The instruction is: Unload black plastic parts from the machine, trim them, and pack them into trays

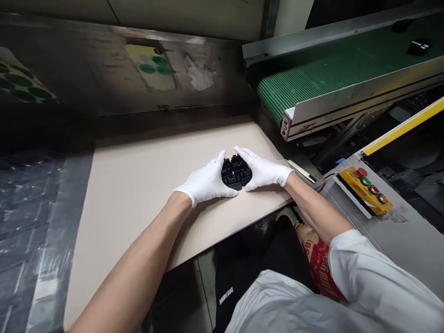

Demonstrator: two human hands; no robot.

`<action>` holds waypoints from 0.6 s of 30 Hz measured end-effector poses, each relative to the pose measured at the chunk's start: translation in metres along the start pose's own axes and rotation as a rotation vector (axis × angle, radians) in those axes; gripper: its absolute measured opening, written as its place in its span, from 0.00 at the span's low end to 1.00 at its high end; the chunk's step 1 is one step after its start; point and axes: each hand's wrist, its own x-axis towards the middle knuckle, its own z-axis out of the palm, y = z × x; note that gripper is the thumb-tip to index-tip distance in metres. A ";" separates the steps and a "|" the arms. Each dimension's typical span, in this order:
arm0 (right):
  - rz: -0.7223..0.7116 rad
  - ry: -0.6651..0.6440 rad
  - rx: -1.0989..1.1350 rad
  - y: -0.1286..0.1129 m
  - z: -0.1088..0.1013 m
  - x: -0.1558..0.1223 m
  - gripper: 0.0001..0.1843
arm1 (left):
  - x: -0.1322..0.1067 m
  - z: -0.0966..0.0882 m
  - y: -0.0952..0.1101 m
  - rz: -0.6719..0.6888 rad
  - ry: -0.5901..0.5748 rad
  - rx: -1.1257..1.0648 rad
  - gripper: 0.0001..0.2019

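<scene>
Sleeves (376, 277) lead to the left hand (204, 181) and right hand (262, 169), whose gloved fingers clasp a black part (236, 172); a loosened grip could drop it onto the board (135, 208).

From here I can move my white-gloved left hand (204, 181) leftward over the beige board (138, 194), with the steel wall (121, 78) limiting reach behind it. The black moulded part (236, 172) sits between my hands. Past my gloved right hand (263, 169) lie a slim pale tool (301, 171), the conveyor's steel side rail (347, 99) and a yellow push-button box (364, 190).
</scene>
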 end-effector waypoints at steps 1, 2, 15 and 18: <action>-0.027 -0.048 -0.012 0.003 -0.004 0.008 0.72 | 0.004 0.000 -0.001 -0.001 -0.010 -0.016 0.61; -0.044 -0.091 -0.031 0.006 -0.007 0.014 0.72 | 0.006 0.001 -0.001 0.003 -0.002 -0.041 0.59; -0.077 0.214 -0.065 0.014 0.020 0.005 0.56 | 0.010 0.027 -0.014 0.072 0.215 -0.224 0.68; -0.085 0.230 -0.050 0.007 0.021 0.005 0.45 | 0.023 0.039 -0.023 0.035 0.307 -0.239 0.65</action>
